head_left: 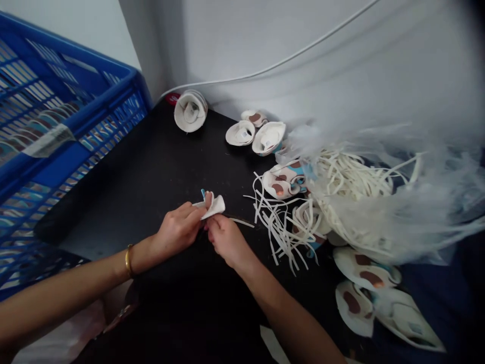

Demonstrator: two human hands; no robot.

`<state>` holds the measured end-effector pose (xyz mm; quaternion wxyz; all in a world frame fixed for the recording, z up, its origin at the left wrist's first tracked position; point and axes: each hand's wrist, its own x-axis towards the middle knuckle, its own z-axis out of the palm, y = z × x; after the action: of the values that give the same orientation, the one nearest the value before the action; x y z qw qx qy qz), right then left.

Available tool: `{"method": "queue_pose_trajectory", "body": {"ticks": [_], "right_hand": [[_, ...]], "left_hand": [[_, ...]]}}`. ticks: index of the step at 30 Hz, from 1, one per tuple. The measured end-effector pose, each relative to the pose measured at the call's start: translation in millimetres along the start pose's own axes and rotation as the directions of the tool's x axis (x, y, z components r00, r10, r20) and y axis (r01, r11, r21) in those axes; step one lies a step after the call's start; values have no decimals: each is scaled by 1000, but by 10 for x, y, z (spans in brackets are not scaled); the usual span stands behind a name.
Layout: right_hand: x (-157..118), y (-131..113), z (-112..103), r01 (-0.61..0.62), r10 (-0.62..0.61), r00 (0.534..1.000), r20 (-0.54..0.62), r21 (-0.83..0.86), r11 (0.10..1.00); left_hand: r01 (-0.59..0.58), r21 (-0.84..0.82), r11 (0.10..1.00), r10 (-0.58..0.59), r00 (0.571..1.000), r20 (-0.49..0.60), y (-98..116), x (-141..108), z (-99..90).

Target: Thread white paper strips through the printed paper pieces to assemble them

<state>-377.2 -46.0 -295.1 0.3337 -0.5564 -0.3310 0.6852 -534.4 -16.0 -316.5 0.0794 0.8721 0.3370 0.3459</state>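
A small white fabric piece [215,206] with a bit of blue at its top is held between both hands over the black table. My left hand [180,226] wraps its fingers around the left side of the piece. My right hand [227,237] is closed in a pinch at its lower edge, touching my left fingertips. A thin white strip [242,222] sticks out to the right from beside my right hand. Loose white strips [280,227] lie in a tangle further right.
Blue crate [94,106] with stacked pieces at left. Nested white pieces [190,111] stand at the table's [151,167] back. Several patterned pieces [284,179] lie to the right, near a plastic bag [386,217] of white strips. A white cable [273,67] runs along the wall.
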Motion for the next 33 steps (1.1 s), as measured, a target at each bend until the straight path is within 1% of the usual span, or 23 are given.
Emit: {"method": "queue_pose_trajectory", "body": {"ticks": [2,4,6,7,9,10,11,12,13,16,18,19,21,22,23,24,25,26,27,28,29,31,33], "right_hand": [[-9,-21,24,-169,141,979,145,202,965],[-34,-11,62,-228,147,961,233,373,899],[-66,23,95,-215,110,964,243,462,860],[-79,41,105,-154,74,978,197,426,892],[-90,73,115,69,-77,997,30,196,978],[-83,84,117,192,-190,980,-53,29,981],[-66,91,120,284,-297,949,-102,-128,950],[-41,96,125,330,-364,924,-119,-233,915],[-13,98,130,328,-369,922,-119,-268,906],[23,86,116,176,-188,978,-89,-130,976],[-67,57,35,159,-166,986,-28,-177,971],[-152,34,-38,193,-190,981,41,-276,941],[-366,-35,-244,285,-219,957,188,-489,825],[-468,-86,-364,315,-237,948,210,-551,772],[-550,-151,-485,335,-294,941,169,-594,731],[-602,-229,-597,368,-396,913,102,-628,685],[-618,-317,-691,409,-514,857,40,-661,629],[-600,-409,-762,461,-620,784,16,-685,564],[-553,-498,-808,519,-692,720,42,-695,498],[-487,-578,-830,575,-719,687,107,-686,447],[-413,-641,-830,619,-703,683,197,-667,414],[-285,-701,-781,653,-591,718,367,-650,390],[-235,-658,-681,641,-525,734,431,-694,327]], "left_hand": [[-5,-40,999,4,1000,-22,7,18,-26],[-19,-77,997,15,999,-52,2,28,-55],[-31,-106,994,23,997,-73,-11,22,-77],[-33,-120,992,24,997,-76,-17,12,-82],[-27,-144,989,21,999,-49,-18,-14,-78],[-22,-152,988,17,999,-32,-11,-27,-68],[-15,-158,987,12,1000,-18,-1,-36,-54],[-3,-163,987,2,1000,-7,10,-41,-38],[8,-165,986,-9,1000,-7,19,-41,-20],[0,-142,990,-4,999,-34,-10,-20,18],[-26,-88,996,22,999,-44,-93,-8,7],[-26,-57,998,23,998,-50,-147,-8,-15],[4,-26,1000,-5,999,-34,-246,-17,-89],[10,-35,999,-11,1000,-10,-276,-23,-137],[1,-60,998,1,1000,30,-286,-26,-189],[-18,-94,995,25,996,84,-274,-24,-243],[-44,-131,990,63,988,145,-242,-17,-294],[-72,-164,984,106,973,207,-196,-4,-342],[-103,-190,976,152,954,259,-142,10,-384],[-134,-205,970,192,935,298,-88,23,-418],[-169,-210,963,230,921,314,-39,29,-443],[-219,-190,957,268,917,294,28,11,-458],[-203,-131,970,230,941,249,54,-47,-421]]}}
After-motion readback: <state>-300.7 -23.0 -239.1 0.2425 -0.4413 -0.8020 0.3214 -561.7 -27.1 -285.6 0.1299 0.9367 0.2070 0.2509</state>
